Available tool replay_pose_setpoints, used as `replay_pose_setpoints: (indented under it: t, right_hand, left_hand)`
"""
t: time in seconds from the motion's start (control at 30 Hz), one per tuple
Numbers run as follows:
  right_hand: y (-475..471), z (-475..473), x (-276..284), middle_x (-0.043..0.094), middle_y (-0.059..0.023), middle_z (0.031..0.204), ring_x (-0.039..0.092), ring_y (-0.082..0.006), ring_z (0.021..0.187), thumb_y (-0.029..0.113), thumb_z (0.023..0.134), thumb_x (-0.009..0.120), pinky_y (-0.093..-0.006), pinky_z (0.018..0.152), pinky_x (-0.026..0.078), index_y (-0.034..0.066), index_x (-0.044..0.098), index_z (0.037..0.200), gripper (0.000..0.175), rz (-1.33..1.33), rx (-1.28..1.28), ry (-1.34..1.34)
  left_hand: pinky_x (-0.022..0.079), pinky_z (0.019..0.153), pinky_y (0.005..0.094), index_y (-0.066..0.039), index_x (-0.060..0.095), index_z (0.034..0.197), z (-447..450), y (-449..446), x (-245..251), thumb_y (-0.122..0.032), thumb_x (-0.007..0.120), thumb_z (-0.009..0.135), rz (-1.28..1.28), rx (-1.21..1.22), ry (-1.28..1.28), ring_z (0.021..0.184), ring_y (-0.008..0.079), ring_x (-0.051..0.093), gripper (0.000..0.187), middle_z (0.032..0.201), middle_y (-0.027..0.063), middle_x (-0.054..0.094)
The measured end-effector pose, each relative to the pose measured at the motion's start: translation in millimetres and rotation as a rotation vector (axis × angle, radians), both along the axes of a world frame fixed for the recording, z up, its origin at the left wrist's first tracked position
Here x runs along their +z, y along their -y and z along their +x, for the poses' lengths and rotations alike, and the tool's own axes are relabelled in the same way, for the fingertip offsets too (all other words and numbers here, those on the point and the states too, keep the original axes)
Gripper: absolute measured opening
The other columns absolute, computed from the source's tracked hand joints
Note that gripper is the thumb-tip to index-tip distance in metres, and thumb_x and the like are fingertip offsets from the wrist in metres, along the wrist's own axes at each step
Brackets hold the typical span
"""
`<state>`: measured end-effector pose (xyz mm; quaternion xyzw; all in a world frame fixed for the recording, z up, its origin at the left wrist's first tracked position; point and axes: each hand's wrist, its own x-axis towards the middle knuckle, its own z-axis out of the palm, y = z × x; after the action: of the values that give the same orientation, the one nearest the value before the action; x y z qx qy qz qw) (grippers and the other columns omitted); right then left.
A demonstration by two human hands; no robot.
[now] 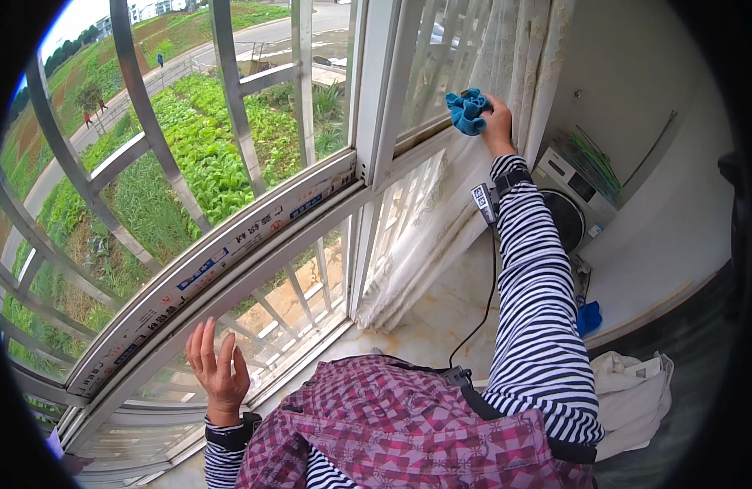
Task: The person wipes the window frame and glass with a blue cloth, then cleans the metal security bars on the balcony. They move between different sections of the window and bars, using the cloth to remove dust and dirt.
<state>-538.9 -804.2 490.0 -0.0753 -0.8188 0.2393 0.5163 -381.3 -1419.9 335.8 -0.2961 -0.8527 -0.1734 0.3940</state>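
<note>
My right hand (499,125) grips a crumpled blue cloth (469,111) in front of the white lace curtain (516,67), beside the lower edge of a glass window pane (428,91). Whether the cloth touches the glass or the frame, I cannot tell. Lower left, my left hand (220,370) has its fingers apart and holds nothing. It is by the inner edge of the long white window sill track (229,263), which carries printed film strips. Below the track are lower glass panes (290,305).
Metal security bars (229,91) stand outside the window, with a vegetable garden (204,122) beyond. A washing machine (562,195) with hangers (593,162) on top is at right. A cable (491,293) hangs beside my right arm. A pale cloth (632,397) lies lower right.
</note>
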Motion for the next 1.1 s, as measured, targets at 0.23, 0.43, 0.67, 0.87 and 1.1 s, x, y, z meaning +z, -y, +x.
replay_pose_setpoints:
  t: [0.23,0.43,0.67,0.87,1.1]
  right_hand:
    - [-124.9,99.2,73.1,0.068,-0.0244,0.098,0.065,-0.0394,0.093,0.012,0.077,0.055,-0.0419,0.084,0.051,0.0018,0.071,0.101,0.031,-0.017,-0.632,0.315]
    - [-80.2,38.8,250.5,0.053,-0.0177,0.121,0.054,-0.0296,0.106,0.020,0.085,0.064,-0.0317,0.093,0.042,0.0012,0.049,0.125,0.047,-0.032,0.309,0.025]
    - [136.6,-45.7,240.7,0.067,-0.0168,0.104,0.064,-0.0287,0.097,0.015,0.093,0.054,-0.0366,0.090,0.047,-0.0007,0.065,0.111,0.026,0.021,0.353,-0.636]
    - [175.3,-62.4,203.4,0.047,-0.0184,0.138,0.049,-0.0291,0.123,0.018,0.098,0.051,-0.0358,0.104,0.036,0.0022,0.045,0.135,0.041,0.138,0.589,-0.684]
    - [180.7,-30.7,77.7,0.047,-0.0125,0.140,0.042,-0.0349,0.128,0.006,0.094,0.052,-0.0476,0.110,0.028,0.0060,0.054,0.131,0.037,0.570,0.364,-0.653]
  left_hand:
    - [0.040,0.099,0.0459,-0.003,0.061,0.104,43.2,15.1,-44.4,0.004,0.061,0.078,0.129,-0.060,0.407,0.120,0.0391,0.049,0.027,0.131,0.0210,0.053]
    - [0.046,0.090,0.0453,-0.002,0.060,0.095,0.1,-30.3,-2.0,0.006,0.064,0.075,0.088,-0.208,0.352,0.108,0.0389,0.057,0.022,0.120,0.0194,0.059]
    - [0.033,0.107,0.0510,-0.006,0.062,0.100,-68.2,-85.5,77.4,-0.008,0.065,0.077,0.056,-0.163,-0.146,0.122,0.0365,0.049,0.023,0.128,0.0168,0.055]
    - [0.012,0.117,0.0544,-0.011,0.053,0.125,-107.7,-94.3,91.2,-0.028,0.072,0.078,-0.238,-0.036,-0.040,0.141,0.0358,0.024,0.054,0.149,0.0161,0.033]
    - [0.008,0.118,0.0550,-0.017,0.047,0.137,-114.3,-132.5,88.4,-0.048,0.071,0.077,-0.475,-0.121,0.046,0.144,0.0313,0.019,0.072,0.154,0.0128,0.024]
